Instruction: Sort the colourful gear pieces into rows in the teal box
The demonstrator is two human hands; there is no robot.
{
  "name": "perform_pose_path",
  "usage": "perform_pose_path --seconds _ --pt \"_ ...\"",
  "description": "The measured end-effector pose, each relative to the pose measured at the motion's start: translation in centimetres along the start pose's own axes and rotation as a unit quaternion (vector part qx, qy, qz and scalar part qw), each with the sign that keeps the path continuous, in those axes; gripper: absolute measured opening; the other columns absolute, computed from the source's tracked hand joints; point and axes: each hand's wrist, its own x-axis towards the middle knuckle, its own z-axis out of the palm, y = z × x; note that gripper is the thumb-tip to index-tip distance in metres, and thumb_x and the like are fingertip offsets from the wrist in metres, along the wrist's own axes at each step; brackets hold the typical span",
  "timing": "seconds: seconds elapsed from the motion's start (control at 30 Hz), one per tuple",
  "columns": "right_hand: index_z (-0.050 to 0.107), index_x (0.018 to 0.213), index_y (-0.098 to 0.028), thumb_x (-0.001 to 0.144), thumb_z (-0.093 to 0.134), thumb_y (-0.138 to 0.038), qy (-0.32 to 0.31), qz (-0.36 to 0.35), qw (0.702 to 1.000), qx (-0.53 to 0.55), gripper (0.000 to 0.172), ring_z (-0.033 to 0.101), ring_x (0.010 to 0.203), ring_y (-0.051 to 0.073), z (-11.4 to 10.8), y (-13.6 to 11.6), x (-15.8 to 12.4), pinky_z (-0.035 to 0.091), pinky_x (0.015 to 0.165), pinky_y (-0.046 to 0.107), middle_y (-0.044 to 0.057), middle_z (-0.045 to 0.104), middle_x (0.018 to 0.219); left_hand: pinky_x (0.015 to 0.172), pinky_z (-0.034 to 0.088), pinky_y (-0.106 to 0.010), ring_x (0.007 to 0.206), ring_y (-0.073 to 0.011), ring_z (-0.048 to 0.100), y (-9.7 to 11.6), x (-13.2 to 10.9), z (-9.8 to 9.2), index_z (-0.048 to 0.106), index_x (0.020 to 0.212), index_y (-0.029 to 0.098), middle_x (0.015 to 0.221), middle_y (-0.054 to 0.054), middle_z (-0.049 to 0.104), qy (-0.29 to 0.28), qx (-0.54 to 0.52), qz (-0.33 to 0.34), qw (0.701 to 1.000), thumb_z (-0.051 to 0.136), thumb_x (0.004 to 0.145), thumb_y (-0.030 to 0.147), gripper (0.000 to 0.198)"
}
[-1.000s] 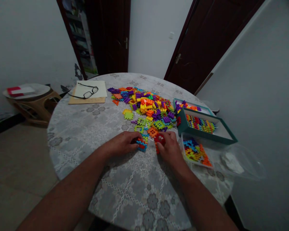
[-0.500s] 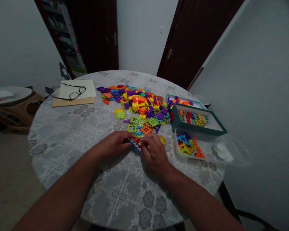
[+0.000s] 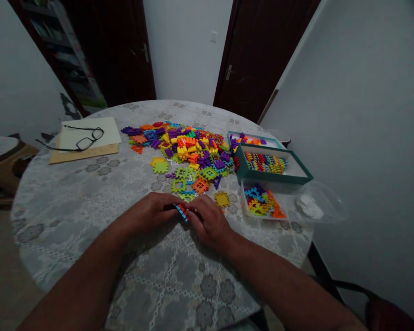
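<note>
My left hand (image 3: 154, 211) and my right hand (image 3: 209, 223) meet on the round table (image 3: 89, 202), both pinched on a small red and blue block assembly (image 3: 182, 212) pressed between their fingertips. Most of the assembly is hidden by my fingers. Just beyond the hands lies a big pile of colourful interlocking plastic blocks (image 3: 186, 149). A loose yellow block (image 3: 222, 199) lies right of the hands, and an orange one (image 3: 200, 185) and green ones (image 3: 178, 185) sit close in front.
A teal box (image 3: 296, 174) with rows of blocks stands at the right, with its lid (image 3: 232, 135) behind it. A clear plastic bag (image 3: 317, 207) holding blocks lies in front of the box. Glasses (image 3: 83, 140) rest on papers at the far left. Dark doors stand behind.
My hands came together: the red piece in my right hand and the blue piece in my left are now pressed into one. The view has shifted right.
</note>
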Motion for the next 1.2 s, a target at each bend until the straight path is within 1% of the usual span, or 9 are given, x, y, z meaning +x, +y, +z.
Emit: perform_pose_path --seconds 0.07,0.33,0.47,0.6,0.73,0.83,0.9,1.07,1.2 --pt "0.074 0.123 -0.022 0.108 0.058 -0.02 0.004 0.008 1.0 0.007 0.022 0.069 0.104 0.022 -0.3 0.0 0.1 0.059 0.093 0.037 0.009 0.073 0.111 0.101 0.056 -0.036 0.107 -0.025 0.078 0.1 0.0 0.0 0.086 0.122 0.03 0.12 -0.004 0.087 -0.003 -0.006 -0.005 1.0 0.065 0.103 0.038 0.03" --pt "0.076 0.126 -0.024 0.097 0.057 -0.009 -0.053 -0.007 0.998 0.04 0.038 0.073 0.105 0.023 -1.7 -0.2 0.1 0.061 0.094 0.039 0.008 0.077 0.114 0.089 0.055 -0.032 0.095 -0.0225 0.076 1.2 -0.3 -0.2 0.087 0.115 0.028 0.107 -0.004 0.087 -0.018 -0.015 -0.017 1.0 0.066 0.102 0.036 0.027" --pt "0.076 0.123 -0.025 0.099 0.058 -0.01 -0.043 0.011 0.997 0.056 0.033 0.075 0.104 0.022 -1.6 -0.2 0.1 0.061 0.094 0.038 0.007 0.078 0.113 0.092 0.054 -0.033 0.099 -0.023 0.076 0.8 -0.3 0.0 0.086 0.119 0.027 0.111 -0.005 0.086 -0.008 -0.015 -0.01 1.0 0.07 0.099 0.036 0.027" --pt "0.074 0.125 -0.025 0.101 0.058 -0.012 -0.057 0.01 0.998 0.038 0.032 0.077 0.107 0.022 -1.5 0.0 0.1 0.062 0.097 0.039 0.007 0.08 0.117 0.086 0.053 -0.032 0.094 -0.0215 0.074 0.3 -0.3 0.3 0.083 0.123 0.026 0.109 -0.005 0.085 -0.011 -0.034 -0.003 0.999 0.073 0.097 0.035 0.03" --pt "0.072 0.126 -0.022 0.102 0.055 -0.013 -0.029 0.024 0.992 -0.119 0.031 0.074 0.116 0.027 -2.7 0.8 0.3 0.061 0.102 0.043 0.014 0.078 0.126 0.083 0.051 -0.029 0.09 -0.0197 0.072 0.4 -0.4 0.2 0.082 0.118 0.026 0.104 -0.003 0.084 -0.017 -0.018 -0.019 1.0 0.073 0.095 0.032 0.026" --pt "0.072 0.129 -0.022 0.102 0.062 -0.018 -0.011 0.103 0.952 -0.289 0.028 0.073 0.117 0.032 -4.3 1.4 0.2 0.061 0.096 0.044 0.02 0.071 0.141 0.084 0.049 -0.028 0.093 -0.0199 0.071 0.6 -0.5 0.0 0.081 0.12 0.027 0.106 -0.002 0.083 -0.025 -0.006 -0.031 0.999 0.073 0.093 0.031 0.028" --pt "0.071 0.128 -0.021 0.102 0.068 -0.021 -0.026 0.152 0.92 -0.36 0.027 0.074 0.105 0.031 -5.0 1.7 -0.1 0.059 0.084 0.039 0.022 0.071 0.136 0.084 0.048 -0.028 0.093 -0.0199 0.07 0.7 -0.5 0.0 0.079 0.121 0.028 0.106 -0.001 0.082 -0.029 0.001 -0.037 0.999 0.074 0.092 0.03 0.029" --pt "0.071 0.115 -0.017 0.103 0.068 -0.02 -0.115 0.191 0.871 -0.438 0.012 0.07 0.079 0.026 -5.3 2.0 -0.4 0.049 0.067 0.033 0.017 0.072 0.099 0.083 0.047 -0.028 0.092 -0.0197 0.069 0.6 -0.6 0.0 0.078 0.123 0.028 0.104 0.0 0.08 -0.034 0.009 -0.035 0.999 0.074 0.09 0.028 0.033" --pt "0.07 0.116 -0.017 0.103 0.067 -0.017 -0.094 0.186 0.878 -0.431 0.014 0.067 0.076 0.023 -5.0 2.3 -0.2 0.044 0.062 0.031 0.016 0.069 0.105 0.08 0.045 -0.028 0.09 -0.0201 0.067 0.6 -0.6 0.0 0.079 0.12 0.028 0.099 0.0 0.079 -0.03 0.015 -0.037 0.999 0.072 0.091 0.027 0.029"
